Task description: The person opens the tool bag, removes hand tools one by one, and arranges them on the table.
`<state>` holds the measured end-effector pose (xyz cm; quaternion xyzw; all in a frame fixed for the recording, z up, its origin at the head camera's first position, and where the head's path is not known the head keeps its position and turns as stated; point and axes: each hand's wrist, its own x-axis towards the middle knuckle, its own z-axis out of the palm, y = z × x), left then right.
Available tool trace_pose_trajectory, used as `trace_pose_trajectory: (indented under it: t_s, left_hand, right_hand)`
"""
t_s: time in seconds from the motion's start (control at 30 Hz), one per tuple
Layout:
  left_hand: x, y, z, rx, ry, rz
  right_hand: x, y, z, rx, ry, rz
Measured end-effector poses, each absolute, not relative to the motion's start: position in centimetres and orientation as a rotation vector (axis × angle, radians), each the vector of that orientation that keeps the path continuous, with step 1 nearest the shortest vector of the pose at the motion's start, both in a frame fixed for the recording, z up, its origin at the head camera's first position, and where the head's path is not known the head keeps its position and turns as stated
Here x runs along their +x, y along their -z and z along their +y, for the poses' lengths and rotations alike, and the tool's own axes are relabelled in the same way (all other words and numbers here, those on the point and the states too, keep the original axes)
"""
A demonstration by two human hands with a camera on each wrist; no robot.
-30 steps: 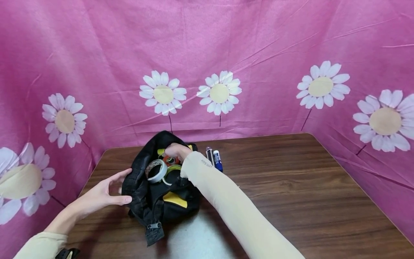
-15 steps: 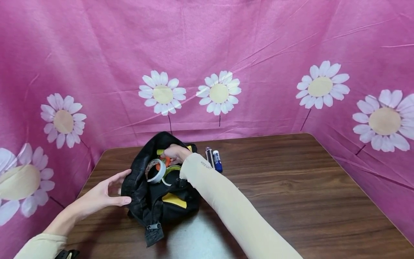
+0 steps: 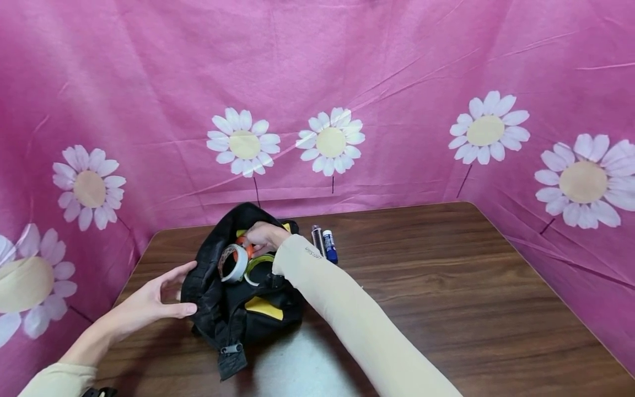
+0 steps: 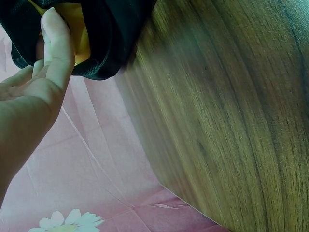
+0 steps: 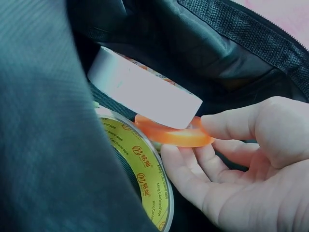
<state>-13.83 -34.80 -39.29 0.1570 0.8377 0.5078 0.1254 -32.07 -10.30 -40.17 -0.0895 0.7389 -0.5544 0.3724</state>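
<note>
A black bag (image 3: 204,284) with yellow patches stands with its mouth gaping at the left of the table. My left hand (image 3: 149,300) grips its left side, thumb toward the front and fingers farther back. Inside the bag, my right hand (image 5: 251,150) pinches an orange tape roll (image 5: 174,137) between thumb and fingers. A white tape roll (image 5: 145,89) leans over the orange one, covering part of it. Closer to the bag's front wall is a roll with a yellow printed core (image 5: 145,169), partly hidden by black fabric in the right wrist view.
Behind the right forearm (image 3: 347,309) lie a blue stick with a white cap (image 3: 329,247) and a dark patterned tube (image 3: 318,241). A strap end with a zipper pull (image 3: 231,349) hangs at the bag's front. Pink flowered cloth (image 3: 397,71) surrounds the wooden table (image 3: 436,286).
Within the bag, the right hand has shifted slightly left and the orange roll has moved toward the white one. The left hand keeps its place on the bag. The head view has shifted slightly.
</note>
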Motion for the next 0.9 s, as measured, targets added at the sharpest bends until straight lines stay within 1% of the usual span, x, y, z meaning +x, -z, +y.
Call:
trace_pose_trajectory:
  t_s: [0.13,0.33,0.9]
  left_hand:
    - [-13.8,39.3,-34.7,0.494,-1.475,2.453]
    - [-13.8,39.1,-34.5,0.447,-1.510,2.402]
    - [-13.8,38.6,-34.1,0.458,-1.420,2.476]
  right_hand:
    - [-32.0,39.8,-10.3,-0.248,1.424,1.889]
    - [-31.8,39.0,-10.3,-0.274,1.436,1.843]
    - [-30.5,36.4,-9.4,-0.342,1.234,1.830]
